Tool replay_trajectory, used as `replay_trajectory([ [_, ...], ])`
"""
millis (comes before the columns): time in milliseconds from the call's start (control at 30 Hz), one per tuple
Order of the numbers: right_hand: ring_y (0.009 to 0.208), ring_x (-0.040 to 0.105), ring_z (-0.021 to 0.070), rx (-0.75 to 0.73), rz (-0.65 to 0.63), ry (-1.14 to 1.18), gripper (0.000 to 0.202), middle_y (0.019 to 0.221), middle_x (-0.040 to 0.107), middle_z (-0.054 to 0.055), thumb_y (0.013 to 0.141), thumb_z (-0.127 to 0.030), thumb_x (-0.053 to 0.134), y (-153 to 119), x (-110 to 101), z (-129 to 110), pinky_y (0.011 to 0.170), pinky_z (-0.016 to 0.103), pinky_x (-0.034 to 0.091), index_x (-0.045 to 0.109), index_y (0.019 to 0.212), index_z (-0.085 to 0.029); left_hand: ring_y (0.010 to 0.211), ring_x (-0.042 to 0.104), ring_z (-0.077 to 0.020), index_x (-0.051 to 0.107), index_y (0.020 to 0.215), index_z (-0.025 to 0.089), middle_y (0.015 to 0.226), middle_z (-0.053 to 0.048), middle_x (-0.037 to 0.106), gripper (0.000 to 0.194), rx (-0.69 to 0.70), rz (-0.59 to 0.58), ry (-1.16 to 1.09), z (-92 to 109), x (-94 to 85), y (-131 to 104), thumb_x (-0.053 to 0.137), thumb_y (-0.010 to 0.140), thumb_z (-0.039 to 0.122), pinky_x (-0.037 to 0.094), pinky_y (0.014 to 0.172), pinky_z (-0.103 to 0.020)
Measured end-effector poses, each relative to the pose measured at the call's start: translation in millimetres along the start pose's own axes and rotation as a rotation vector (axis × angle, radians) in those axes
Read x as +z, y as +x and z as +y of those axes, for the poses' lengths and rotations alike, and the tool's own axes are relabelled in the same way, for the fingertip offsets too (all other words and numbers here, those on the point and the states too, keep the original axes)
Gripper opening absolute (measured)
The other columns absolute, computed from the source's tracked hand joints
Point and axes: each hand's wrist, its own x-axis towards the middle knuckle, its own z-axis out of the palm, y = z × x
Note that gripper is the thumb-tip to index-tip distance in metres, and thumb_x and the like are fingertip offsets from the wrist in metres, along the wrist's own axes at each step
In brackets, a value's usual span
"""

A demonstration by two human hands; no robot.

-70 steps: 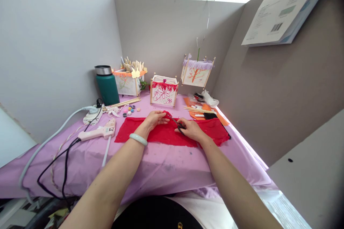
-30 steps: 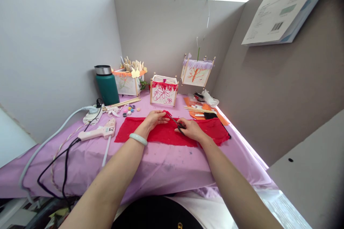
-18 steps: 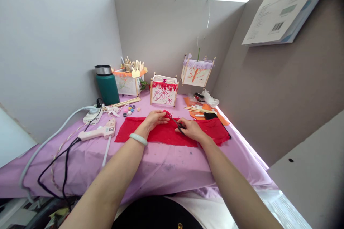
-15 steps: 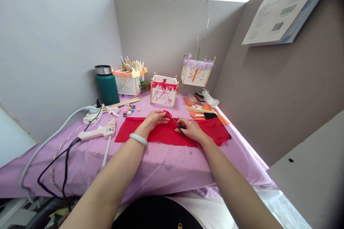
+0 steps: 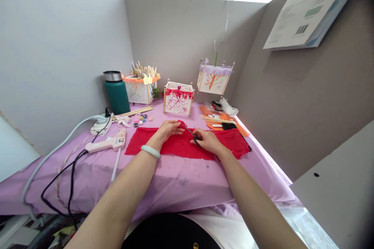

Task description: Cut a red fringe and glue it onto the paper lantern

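Red fabric (image 5: 175,147) is spread in a long strip across the front half of the table (image 5: 181,186), below both hands. Above its far edge, a small bunched red portion (image 5: 181,123) is pinched between thumb and fingers of the left hand (image 5: 169,129); whether it is joined to the strip cannot be told. The scissors (image 5: 191,132) are held by the right hand (image 5: 207,140), with the fingers curled at the dark handles and the blades directed up and toward the pinched portion. Whether the blades are parted or closed cannot be made out. No clear change is shown relative to the preceding frames: the same place is held and the same angle of the blades is kept, from which steady or very fine work at a single spot is judged. A pale bangle (image 5: 150,151) is worn on the left wrist. Beyond the fabric, a white box with red fringe and drawn flowers (image 5: 178,103) is seen upright; a purple-fringed one (image 5: 214,81) is seen behind it to the right. To the left are placed a green bottle (image 5: 116,95), small coloured discs (image 5: 140,123) and a pink glue gun (image 5: 106,145); to the right, thin sticks (image 5: 217,120) are laid over orange material
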Motion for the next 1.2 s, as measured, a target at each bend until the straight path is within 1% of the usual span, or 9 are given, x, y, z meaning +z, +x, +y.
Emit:
replay_trajectory([
  [300, 0.059, 0.052, 0.0118, 0.008, 0.004, -0.003, 0.031, 0.068, 0.06, -0.002, 0.073, -0.043, 0.065, 0.3, -0.2, -0.6, 0.055, 0.021, 0.032, 0.059, 0.094, -0.022, 0.062, 0.068, -0.019, 0.055, 0.077, 0.011, 0.062, -0.006, 0.065, 0.005, 0.002, -0.007, 0.01, -2.4, -2.3, 1.5, 0.056, 0.08, 0.007, 0.054, 0.059, -0.027],
  [700, 0.058, 0.051, 0.0113, 0.005, -0.001, 0.006, 0.031, 0.068, 0.06, -0.002, 0.073, -0.043, 0.065, 0.4, -0.1, -1.2, 0.055, 0.021, 0.031, 0.059, 0.094, -0.021, 0.061, 0.068, -0.0186, 0.055, 0.078, 0.011, 0.062, -0.006, 0.065, 0.005, -0.006, 0.001, 0.012, -1.3, -0.8, -0.1, 0.056, 0.08, 0.007, 0.054, 0.058, -0.027],
  [1000, 0.058, 0.051, 0.0118, 0.009, -0.005, -0.013, 0.031, 0.069, 0.06, -0.002, 0.074, -0.043, 0.065, 0.7, 0.2, -0.4, 0.055, 0.021, 0.031, 0.059, 0.095, -0.022, 0.061, 0.068, -0.019, 0.055, 0.077, 0.011, 0.061, -0.006, 0.065, 0.006, -0.006, 0.0, 0.007, -2.1, -1.8, 0.8, 0.06, 0.078, 0.008, 0.054, 0.059, -0.027],
  [1200, 0.059, 0.051, 0.0121, 0.004, -0.002, -0.009, 0.031, 0.069, 0.061, -0.002, 0.074, -0.044, 0.064, 0.3, 0.1, -0.3, 0.055, 0.021, 0.031, 0.059, 0.095, -0.022, 0.061, 0.068, -0.0189, 0.055, 0.077, 0.011, 0.061, -0.006, 0.065, 0.005, -0.001, 0.0, 0.013, -2.3, -1.6, 0.8, 0.058, 0.079, 0.008, 0.054, 0.058, -0.027],
])
